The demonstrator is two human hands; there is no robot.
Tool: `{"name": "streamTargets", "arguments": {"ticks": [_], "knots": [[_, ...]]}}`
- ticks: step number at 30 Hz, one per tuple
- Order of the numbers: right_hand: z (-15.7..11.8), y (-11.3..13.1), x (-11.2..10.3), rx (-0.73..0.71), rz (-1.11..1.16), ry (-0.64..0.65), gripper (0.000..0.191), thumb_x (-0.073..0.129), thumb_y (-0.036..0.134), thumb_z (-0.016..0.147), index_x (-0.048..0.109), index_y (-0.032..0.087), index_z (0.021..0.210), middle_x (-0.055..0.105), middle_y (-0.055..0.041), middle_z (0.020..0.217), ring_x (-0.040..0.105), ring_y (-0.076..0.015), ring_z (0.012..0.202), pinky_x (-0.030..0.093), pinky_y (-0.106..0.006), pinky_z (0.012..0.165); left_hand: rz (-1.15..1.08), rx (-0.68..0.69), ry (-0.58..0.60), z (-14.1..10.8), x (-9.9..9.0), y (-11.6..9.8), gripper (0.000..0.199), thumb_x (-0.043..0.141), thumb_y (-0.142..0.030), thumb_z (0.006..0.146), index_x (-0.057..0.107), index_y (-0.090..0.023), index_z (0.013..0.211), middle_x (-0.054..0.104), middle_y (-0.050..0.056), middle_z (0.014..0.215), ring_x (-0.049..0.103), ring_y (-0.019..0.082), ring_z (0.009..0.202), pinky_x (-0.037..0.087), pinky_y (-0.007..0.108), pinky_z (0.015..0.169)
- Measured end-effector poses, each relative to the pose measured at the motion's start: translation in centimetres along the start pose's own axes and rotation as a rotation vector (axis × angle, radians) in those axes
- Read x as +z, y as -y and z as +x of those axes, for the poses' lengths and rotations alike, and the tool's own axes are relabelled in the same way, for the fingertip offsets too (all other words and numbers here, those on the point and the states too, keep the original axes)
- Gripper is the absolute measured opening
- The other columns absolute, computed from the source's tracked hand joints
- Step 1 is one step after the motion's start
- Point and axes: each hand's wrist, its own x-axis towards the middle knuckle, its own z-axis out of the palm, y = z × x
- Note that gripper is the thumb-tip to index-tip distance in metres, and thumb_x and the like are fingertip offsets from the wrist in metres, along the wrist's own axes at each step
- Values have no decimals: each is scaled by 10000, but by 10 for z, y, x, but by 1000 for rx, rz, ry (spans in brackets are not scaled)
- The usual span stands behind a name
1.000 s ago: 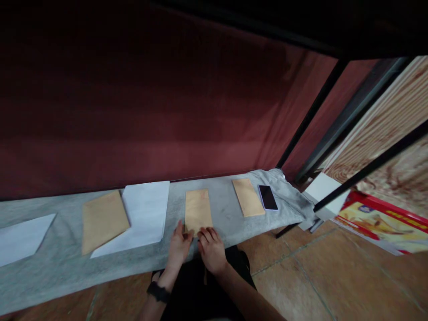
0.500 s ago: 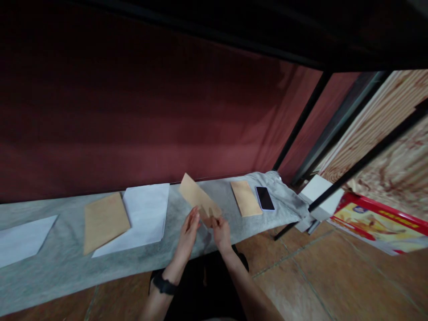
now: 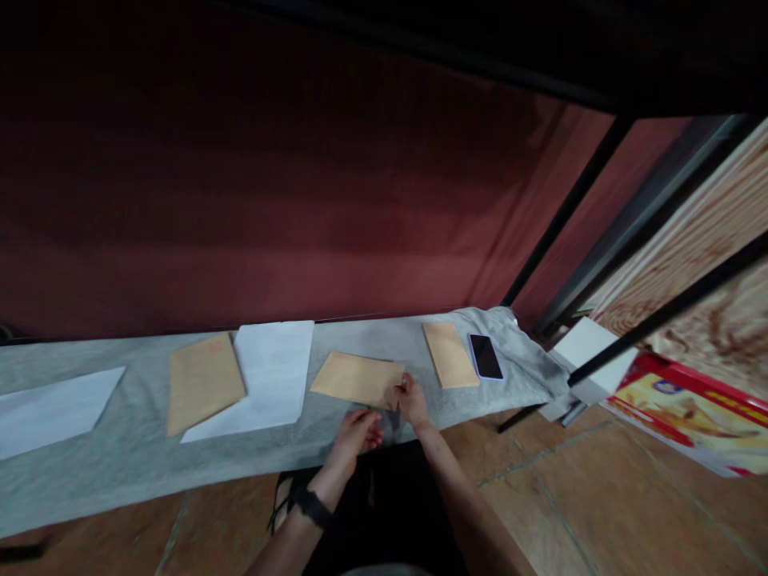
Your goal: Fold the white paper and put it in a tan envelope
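Observation:
A tan envelope (image 3: 358, 379) lies nearly flat on the grey cloth in front of me. My right hand (image 3: 411, 400) pinches its right end between thumb and fingers. Just below the envelope's lower edge is my left hand (image 3: 358, 433), its fingers loosely curled and apart, holding nothing. To the right rest a stack of tan envelopes (image 3: 450, 356) and a dark-screened phone (image 3: 486, 357). Further left, a larger brown envelope (image 3: 204, 382) partly covers white sheets of paper (image 3: 274, 376).
More white paper (image 3: 57, 410) lies at the far left of the cloth-covered bench (image 3: 150, 460). A dark red wall rises behind it. Black metal posts, a white box (image 3: 594, 358) and a red and yellow carton (image 3: 690, 412) stand at the right.
The envelope has gone from tilted up between my hands to lying nearly flat on the cloth. My left hand has drawn back below it. The camera view has shifted slightly.

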Motion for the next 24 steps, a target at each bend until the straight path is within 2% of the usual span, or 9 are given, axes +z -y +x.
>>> {"name": "streamTargets", "arguments": {"ticks": [3,5,7,10,13,16,19,21,24], "knots": [[1,-8,-1,-11,-157,-36,388,509,156,859,627,116,1226,760,-115,916,732,-227,819,546,-285,723,187,233,-48,7,1,-1,226,612,-387,839,706,-187,885,744,96,933,701,266,1006,554,450,945],[3,-12,0,-26,-267,-31,416,480,132,884,610,107,1278,763,-131,936,739,-233,847,545,-285,748,445,510,-103,17,1,-6,317,551,-383,895,702,-203,1108,680,117,1277,557,270,1297,420,470,1132],[7,-13,0,-43,-361,-15,419,468,123,901,610,102,1294,765,-143,959,744,-238,868,547,-287,769,750,686,-156,32,2,-12,442,470,-393,953,612,-200,1323,543,119,1488,387,278,1456,309,504,1209],[13,-13,-3,-53,-447,-10,423,467,112,907,607,76,1305,754,-177,1024,743,-258,922,547,-306,806,1073,659,-183,55,1,-18,523,391,-400,994,500,-185,1458,442,117,1577,261,292,1524,234,525,1235],[10,-13,-3,-37,-524,-33,479,457,128,934,534,58,1402,713,-220,1127,739,-282,945,544,-344,828,1232,612,-177,70,-2,-15,539,348,-392,1007,469,-183,1490,397,117,1608,228,303,1535,198,534,1237],[-2,-18,0,-82,-662,-80,537,452,183,974,435,119,1507,653,-228,1246,721,-296,982,535,-397,864,1266,646,-195,76,-6,-7,550,347,-400,1006,442,-208,1512,365,99,1628,201,292,1544,162,528,1242],[-11,-26,5,-260,-757,-120,536,416,161,984,429,168,1520,550,-207,1436,590,-312,1246,449,-475,1037,1277,662,-188,80,-10,-4,545,338,-399,1006,436,-238,1517,368,76,1629,206,274,1544,153,516,1243],[-14,-32,7,-363,-761,-128,522,381,146,993,443,155,1511,491,-166,1520,481,-287,1372,356,-486,1134,1283,651,-185,83,-15,-6,545,317,-397,1010,428,-244,1522,373,68,1627,220,259,1541,153,502,1246],[-15,-37,8,-405,-759,-139,507,364,199,1020,435,102,1512,479,-161,1535,430,-269,1421,300,-476,1178,1291,613,-222,89,-28,-9,573,287,-416,1017,407,-203,1535,349,104,1634,235,264,1537,146,493,1249]]}}
